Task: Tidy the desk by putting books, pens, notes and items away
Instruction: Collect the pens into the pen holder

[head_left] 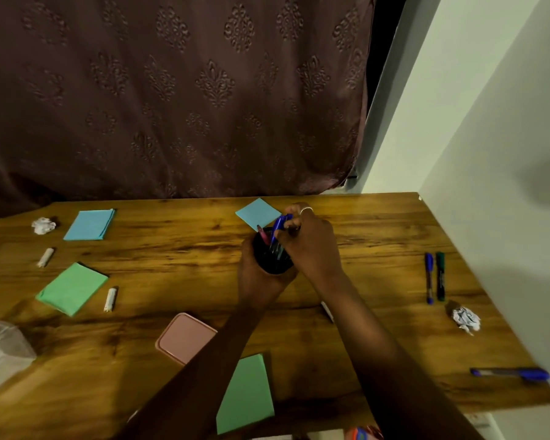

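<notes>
Our left hand (pixel 256 279) wraps the round black cup (pixel 272 260); our right hand (pixel 310 246) pinches a slim blue pen (pixel 280 224) into it, above the grainy wooden desk (pixel 172 249).

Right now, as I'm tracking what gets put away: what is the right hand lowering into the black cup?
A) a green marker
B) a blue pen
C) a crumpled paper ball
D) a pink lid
B: the right hand pinches a blue pen whose lower end is already inside the black cup, which the left hand grips from below.
</notes>
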